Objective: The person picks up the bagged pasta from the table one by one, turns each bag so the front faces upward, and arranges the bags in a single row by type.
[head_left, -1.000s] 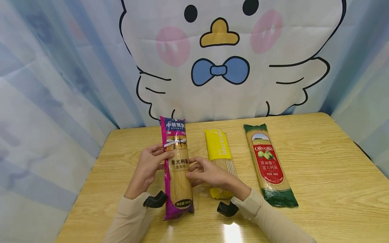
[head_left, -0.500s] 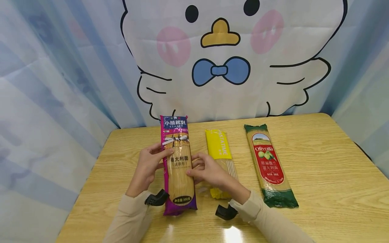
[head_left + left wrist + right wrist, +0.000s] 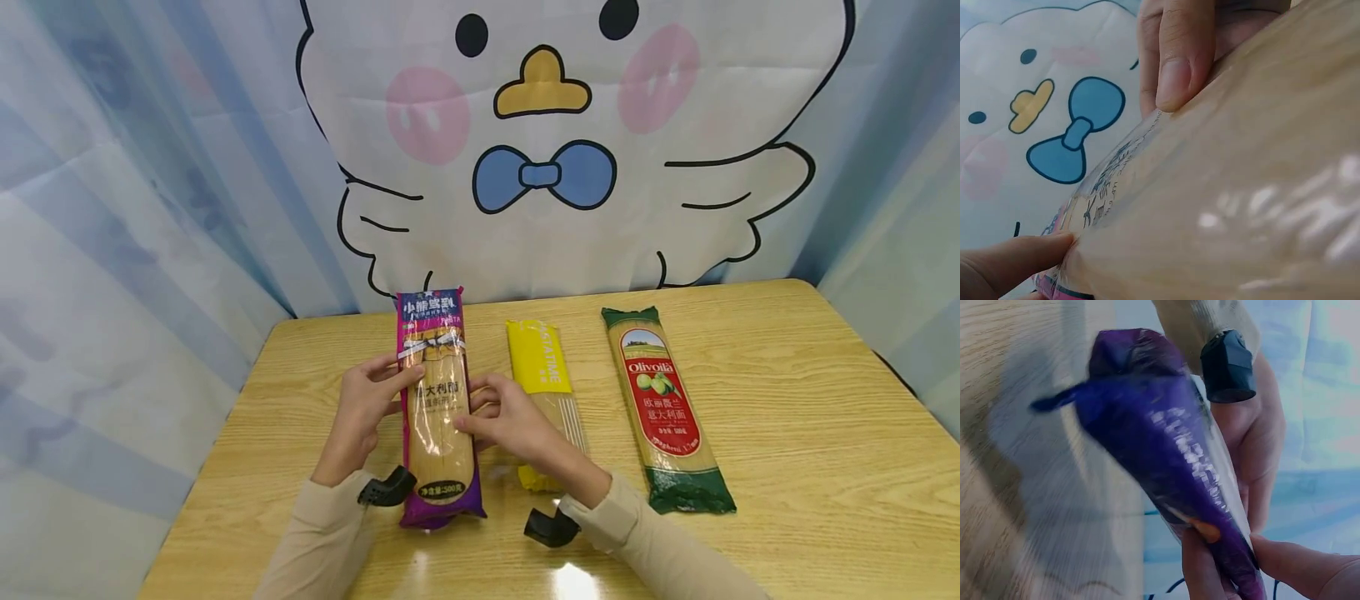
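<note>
Both hands hold a purple and pink pack of spaghetti (image 3: 442, 442) with a clear front, at the left of the table in the head view. My left hand (image 3: 363, 408) grips its left edge, thumb on the front and fingers behind. From the right edge my right hand (image 3: 513, 421) pinches it, thumb on the front. In the left wrist view the pack's clear film (image 3: 1241, 206) fills much of the picture, with a thumb on it. The right wrist view has the pack's purple underside (image 3: 1160, 437) tilted above the table, fingers pressed against it.
A yellow pasta pack (image 3: 540, 358) lies just right of the right hand, partly hidden by it. Farther right lies a green and red spaghetti pack (image 3: 667, 408). The wooden table (image 3: 810, 417) ends at a printed curtain (image 3: 540, 242) behind.
The purple pack has turned its front more toward the camera, and its lower end has risen slightly. Both hands keep their hold. The other two packs have not moved.
</note>
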`<state>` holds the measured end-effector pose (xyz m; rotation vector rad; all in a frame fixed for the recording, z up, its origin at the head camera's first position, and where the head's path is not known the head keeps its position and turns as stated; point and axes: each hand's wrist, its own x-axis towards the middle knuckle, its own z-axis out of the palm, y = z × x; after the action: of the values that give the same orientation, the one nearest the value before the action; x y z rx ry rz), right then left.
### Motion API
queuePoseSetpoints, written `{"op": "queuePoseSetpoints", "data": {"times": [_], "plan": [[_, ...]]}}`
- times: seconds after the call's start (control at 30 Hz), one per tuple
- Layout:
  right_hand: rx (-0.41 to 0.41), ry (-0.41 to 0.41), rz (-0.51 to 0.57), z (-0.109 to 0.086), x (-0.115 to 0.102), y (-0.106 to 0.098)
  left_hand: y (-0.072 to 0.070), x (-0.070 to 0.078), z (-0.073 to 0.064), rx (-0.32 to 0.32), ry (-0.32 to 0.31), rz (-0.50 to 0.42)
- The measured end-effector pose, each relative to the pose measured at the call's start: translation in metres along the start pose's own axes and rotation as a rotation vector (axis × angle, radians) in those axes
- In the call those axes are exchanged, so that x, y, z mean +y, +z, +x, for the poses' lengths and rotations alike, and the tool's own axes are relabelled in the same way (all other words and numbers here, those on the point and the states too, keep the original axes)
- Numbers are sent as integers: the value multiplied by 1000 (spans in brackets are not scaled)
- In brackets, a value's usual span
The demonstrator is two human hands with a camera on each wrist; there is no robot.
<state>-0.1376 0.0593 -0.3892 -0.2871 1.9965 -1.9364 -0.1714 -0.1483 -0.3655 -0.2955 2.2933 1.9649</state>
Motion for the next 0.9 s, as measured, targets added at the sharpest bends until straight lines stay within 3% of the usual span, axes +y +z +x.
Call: {"op": "queuePoseSetpoints", "data": {"times": [0.47, 0.9], "plan": [[64, 4, -92, 8, 2, 4, -5, -7, 9, 0, -28, -62], [29, 23, -54, 18, 12, 7, -8, -14, 15, -10, -36, -71]]}}
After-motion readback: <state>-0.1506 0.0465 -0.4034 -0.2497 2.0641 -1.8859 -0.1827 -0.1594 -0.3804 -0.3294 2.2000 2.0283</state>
